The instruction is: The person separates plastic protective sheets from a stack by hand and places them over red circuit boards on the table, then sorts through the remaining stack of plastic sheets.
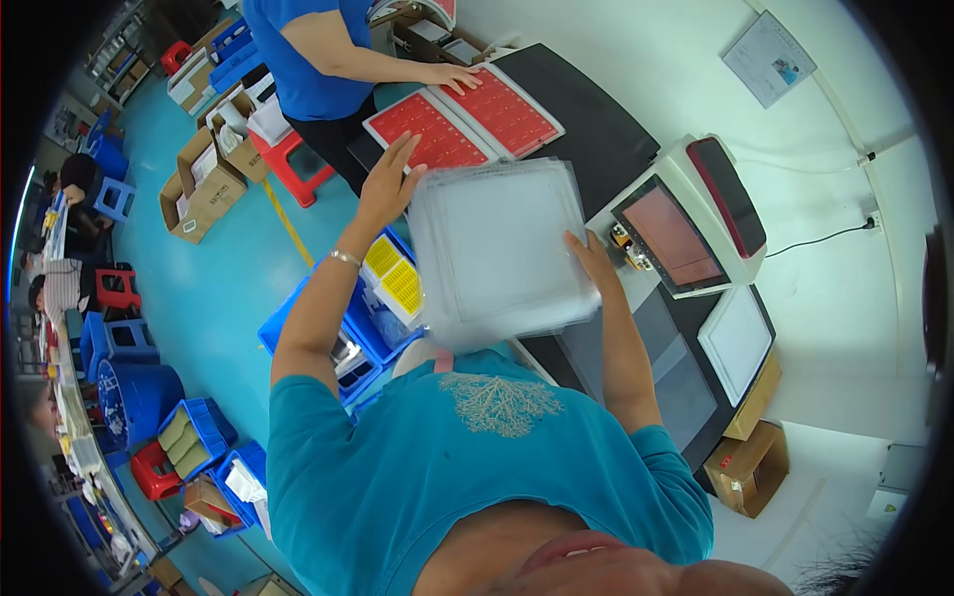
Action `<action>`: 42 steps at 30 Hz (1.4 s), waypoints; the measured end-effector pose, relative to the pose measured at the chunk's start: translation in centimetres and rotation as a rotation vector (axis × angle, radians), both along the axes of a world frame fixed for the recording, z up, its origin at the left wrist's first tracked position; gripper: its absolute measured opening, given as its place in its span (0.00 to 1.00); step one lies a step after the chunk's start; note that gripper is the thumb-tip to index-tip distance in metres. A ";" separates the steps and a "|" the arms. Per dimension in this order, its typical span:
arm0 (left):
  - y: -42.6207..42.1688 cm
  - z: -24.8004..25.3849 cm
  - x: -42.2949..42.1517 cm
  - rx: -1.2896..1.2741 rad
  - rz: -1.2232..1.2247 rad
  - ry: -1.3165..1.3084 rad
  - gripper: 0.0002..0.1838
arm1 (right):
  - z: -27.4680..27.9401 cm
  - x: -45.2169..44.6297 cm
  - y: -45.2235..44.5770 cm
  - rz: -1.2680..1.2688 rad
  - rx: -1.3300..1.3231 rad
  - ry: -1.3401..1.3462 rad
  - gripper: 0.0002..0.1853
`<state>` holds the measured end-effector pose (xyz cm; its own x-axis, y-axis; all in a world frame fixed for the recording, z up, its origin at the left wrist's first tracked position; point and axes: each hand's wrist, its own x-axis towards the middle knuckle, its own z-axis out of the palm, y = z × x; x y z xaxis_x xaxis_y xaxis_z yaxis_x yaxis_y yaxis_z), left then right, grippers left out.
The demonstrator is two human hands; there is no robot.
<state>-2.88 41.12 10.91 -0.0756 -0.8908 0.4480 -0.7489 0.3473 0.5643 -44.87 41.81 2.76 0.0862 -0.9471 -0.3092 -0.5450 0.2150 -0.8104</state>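
While right hand (593, 262) holds sheets (497, 243), left (386, 187) outstretched

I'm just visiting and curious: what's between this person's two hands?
In the head view, what looks like a stack of translucent plastic sheets lies between the left hand and the right hand.

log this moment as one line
translucent, squarish plastic sheet stack; left hand: fingers extended at far-left corner; right hand: holding right edge; co-worker's hand: on red, pale-bordered rectangular panels
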 end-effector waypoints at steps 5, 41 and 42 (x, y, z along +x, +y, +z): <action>-7.8 -2.9 0.9 -0.101 -0.129 -0.402 0.26 | 0.3 0.2 0.2 -0.039 0.030 0.080 0.57; 9.7 -14.8 -1.4 0.707 0.441 1.335 0.22 | 1.5 0.8 1.0 -0.098 0.007 0.183 0.56; 10.4 -15.0 -1.3 0.727 0.444 1.341 0.22 | 1.6 0.9 1.1 -0.100 0.003 0.175 0.56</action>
<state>-4.20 51.51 -4.07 0.3207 -0.7784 -0.5398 0.4429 -0.3805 0.8118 -43.96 42.87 4.33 -0.0633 -0.9474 -0.3136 -0.6532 0.2769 -0.7047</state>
